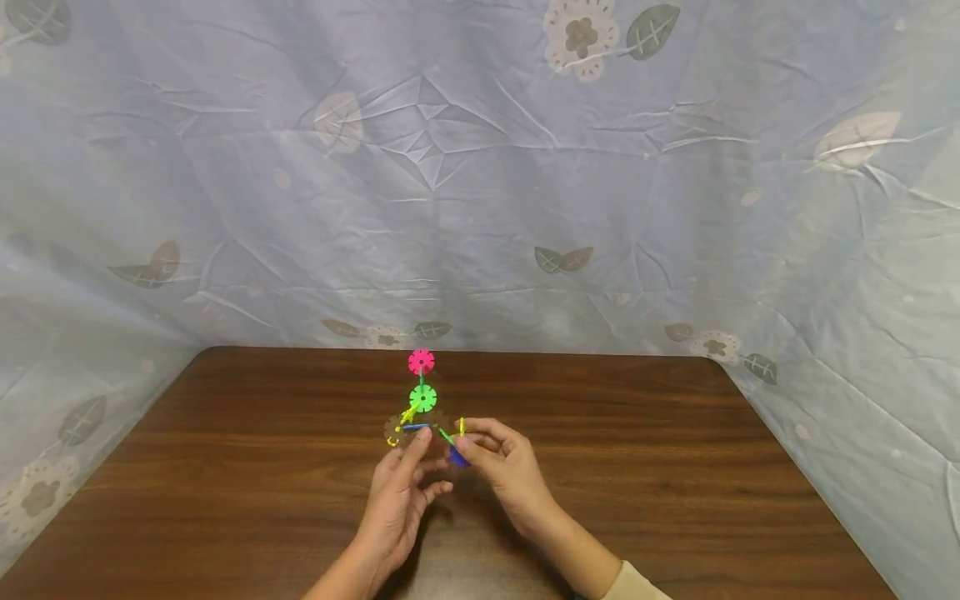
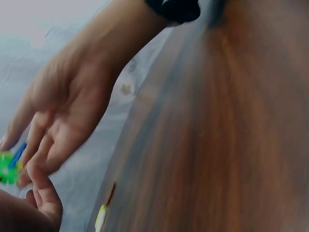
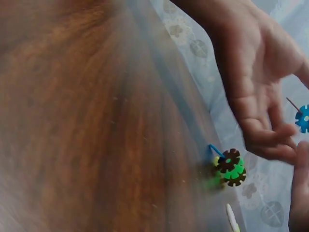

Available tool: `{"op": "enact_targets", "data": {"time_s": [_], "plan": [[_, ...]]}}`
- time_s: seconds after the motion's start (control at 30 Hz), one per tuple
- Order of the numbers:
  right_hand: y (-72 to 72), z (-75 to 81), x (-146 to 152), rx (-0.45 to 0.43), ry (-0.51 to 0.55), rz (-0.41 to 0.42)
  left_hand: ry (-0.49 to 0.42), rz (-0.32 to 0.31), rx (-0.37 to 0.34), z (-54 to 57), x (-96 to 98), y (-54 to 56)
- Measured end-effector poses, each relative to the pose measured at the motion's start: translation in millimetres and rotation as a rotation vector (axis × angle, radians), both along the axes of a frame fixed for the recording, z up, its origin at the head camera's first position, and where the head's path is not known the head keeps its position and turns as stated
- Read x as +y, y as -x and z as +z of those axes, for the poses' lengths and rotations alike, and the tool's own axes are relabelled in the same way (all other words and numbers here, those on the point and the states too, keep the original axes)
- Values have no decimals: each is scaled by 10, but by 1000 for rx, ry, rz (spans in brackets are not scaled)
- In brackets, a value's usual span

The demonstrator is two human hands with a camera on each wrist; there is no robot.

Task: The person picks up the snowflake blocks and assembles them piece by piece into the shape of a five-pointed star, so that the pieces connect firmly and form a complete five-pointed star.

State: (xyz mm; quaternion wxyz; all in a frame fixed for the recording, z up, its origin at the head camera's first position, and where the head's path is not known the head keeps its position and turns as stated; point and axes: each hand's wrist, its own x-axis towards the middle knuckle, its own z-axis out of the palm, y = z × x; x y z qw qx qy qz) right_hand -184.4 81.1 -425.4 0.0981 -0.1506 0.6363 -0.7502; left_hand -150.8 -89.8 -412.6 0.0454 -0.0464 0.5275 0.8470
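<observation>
Both hands meet over the wooden table in the head view, among small notched plastic discs joined edge to edge. My left hand (image 1: 399,497) pinches a blue disc (image 1: 415,427), seen edge-on, between thumb and fingers. Joined around it are brown and yellow discs, with a bright green disc (image 1: 423,398) and a pink disc (image 1: 422,362) beyond. My right hand (image 1: 510,471) grips a small cluster: a thin green disc (image 1: 447,436), a dark blue disc (image 1: 458,457) and a yellow disc (image 1: 462,427). The fingers partly cover these pieces. The two hands' fingertips are close together.
The brown wooden table (image 1: 637,467) runs back to a grey-blue curtain (image 1: 480,208) with leaf and flower prints, which also hangs at both sides. A dark band circles one wrist in the left wrist view.
</observation>
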Motion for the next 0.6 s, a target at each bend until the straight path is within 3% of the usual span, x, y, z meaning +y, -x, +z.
{"op": "enact_targets", "data": {"time_s": [0.1, 0.27, 0.53, 0.6], "plan": [[-25, -12, -13, 50, -72, -24, 55, -43, 7, -19, 75, -31], [-60, -37, -58, 141, -153, -73, 60, -18, -9, -20, 107, -50], [-75, -95, -118, 431, -209, -188, 44, 16, -38, 10, 106, -45], [-67, -89, -109, 482, -243, -180, 45, 14, -33, 16, 89, -44]]}}
